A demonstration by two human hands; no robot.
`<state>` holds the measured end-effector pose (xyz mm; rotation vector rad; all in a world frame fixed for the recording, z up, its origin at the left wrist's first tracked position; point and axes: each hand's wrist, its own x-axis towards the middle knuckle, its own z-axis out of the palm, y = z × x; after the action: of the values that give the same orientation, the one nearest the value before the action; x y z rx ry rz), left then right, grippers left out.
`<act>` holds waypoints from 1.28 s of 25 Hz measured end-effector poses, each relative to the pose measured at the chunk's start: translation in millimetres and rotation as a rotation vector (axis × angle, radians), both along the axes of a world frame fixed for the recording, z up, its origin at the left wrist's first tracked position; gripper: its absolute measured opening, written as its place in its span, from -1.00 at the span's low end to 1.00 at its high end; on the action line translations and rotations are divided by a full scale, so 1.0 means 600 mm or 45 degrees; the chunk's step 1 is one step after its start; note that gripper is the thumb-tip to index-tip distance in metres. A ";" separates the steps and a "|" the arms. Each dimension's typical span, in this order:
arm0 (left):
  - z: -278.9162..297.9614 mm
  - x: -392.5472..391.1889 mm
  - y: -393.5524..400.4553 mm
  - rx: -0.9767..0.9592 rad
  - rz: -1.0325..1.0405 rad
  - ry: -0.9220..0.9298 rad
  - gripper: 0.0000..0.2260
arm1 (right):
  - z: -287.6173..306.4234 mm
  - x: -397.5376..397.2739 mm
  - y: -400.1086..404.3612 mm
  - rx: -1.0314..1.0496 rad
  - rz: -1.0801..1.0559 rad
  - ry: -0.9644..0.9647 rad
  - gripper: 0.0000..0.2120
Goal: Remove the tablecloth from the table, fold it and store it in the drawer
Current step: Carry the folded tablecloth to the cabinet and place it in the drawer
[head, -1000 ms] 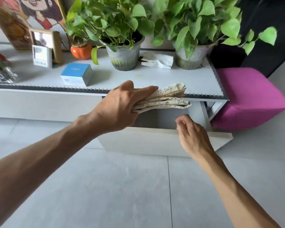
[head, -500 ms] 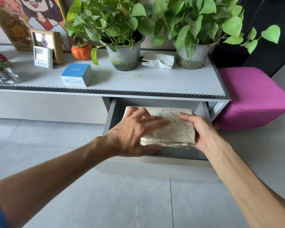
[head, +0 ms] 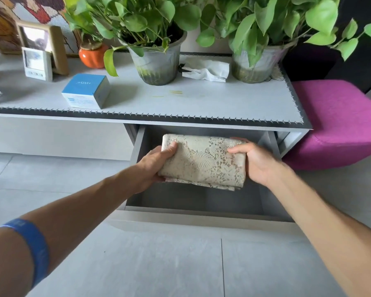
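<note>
Holding: two hands [head: 154, 166] [head: 257, 161] | one folded tablecloth [head: 204, 161] | one open drawer [head: 201, 213]

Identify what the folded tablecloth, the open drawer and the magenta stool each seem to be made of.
Folded tablecloth: cream lace, probably cotton or synthetic; openwork leaf pattern shows through.
Drawer: looks like painted or laminated board; smooth matt grey panels with straight edges.
Magenta stool: fabric over padding, likely; woven-looking matt surface, soft rounded corners.
</note>
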<state>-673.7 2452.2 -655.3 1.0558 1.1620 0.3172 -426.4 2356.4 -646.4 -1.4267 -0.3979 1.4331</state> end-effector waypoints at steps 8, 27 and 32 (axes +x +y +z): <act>-0.069 0.028 0.012 0.305 -0.301 0.554 -0.11 | -0.079 -0.017 0.034 -0.315 1.083 -1.607 -0.24; -0.084 0.026 0.030 0.930 -0.519 0.559 -0.61 | -0.102 -0.054 0.019 -0.345 1.473 -1.674 -0.20; -0.114 0.006 0.010 1.529 -1.565 1.063 -0.46 | -0.102 -0.046 0.006 -0.480 1.523 -1.816 -0.21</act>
<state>-670.3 2458.3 -723.7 2.9113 0.6939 -0.5643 -454.1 2359.8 -707.5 -2.5662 -2.2422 0.9958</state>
